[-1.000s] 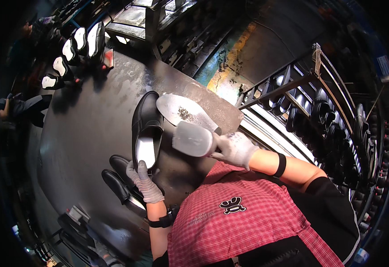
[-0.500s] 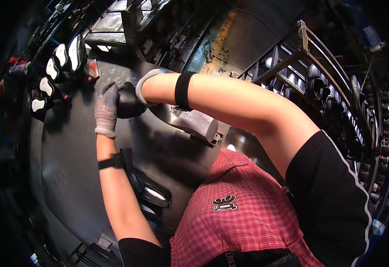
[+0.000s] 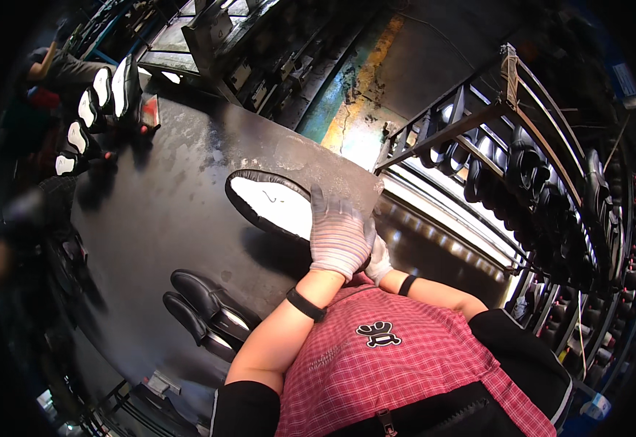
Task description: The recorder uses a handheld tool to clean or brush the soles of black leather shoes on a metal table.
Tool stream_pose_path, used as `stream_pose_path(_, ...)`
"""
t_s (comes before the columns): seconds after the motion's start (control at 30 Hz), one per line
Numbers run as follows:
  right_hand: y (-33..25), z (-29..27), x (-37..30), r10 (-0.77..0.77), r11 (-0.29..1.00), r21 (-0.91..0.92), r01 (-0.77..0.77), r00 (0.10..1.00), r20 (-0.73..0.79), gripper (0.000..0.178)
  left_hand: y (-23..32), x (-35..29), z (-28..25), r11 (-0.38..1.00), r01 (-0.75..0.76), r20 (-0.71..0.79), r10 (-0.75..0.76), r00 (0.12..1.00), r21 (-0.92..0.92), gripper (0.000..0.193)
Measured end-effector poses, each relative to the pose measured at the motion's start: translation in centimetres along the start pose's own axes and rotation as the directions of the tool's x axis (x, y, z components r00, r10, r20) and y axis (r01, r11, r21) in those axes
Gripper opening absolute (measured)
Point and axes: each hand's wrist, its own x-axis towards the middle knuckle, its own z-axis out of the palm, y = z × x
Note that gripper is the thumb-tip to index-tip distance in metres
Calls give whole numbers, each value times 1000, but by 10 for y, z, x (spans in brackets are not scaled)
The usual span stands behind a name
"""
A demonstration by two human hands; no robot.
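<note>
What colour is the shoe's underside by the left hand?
White, edged in black; the underside shows best in the head view.

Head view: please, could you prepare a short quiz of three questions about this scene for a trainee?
1. Choose one: which colour is the upward face of the upturned shoe? A) red B) white C) blue
2. True or false: the left hand wears a glove.
3. Fill in: in the picture, the two dark shoes lying on the table are to the ____ of the left hand.

Key: 1. B; 2. true; 3. left.
</note>
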Motion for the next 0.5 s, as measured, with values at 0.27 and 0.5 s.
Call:
stream_pose_path(0.27, -46, -6, 38, 57, 872, 480, -91, 995, 86, 51, -12, -1, -2, 981, 37, -47, -46, 998, -188, 28)
stream_pose_path(0.5, -173, -101, 10, -550, 713, -238, 659, 737, 394, 76, -97, -130, 18, 804, 521, -437, -594, 676, -287, 44)
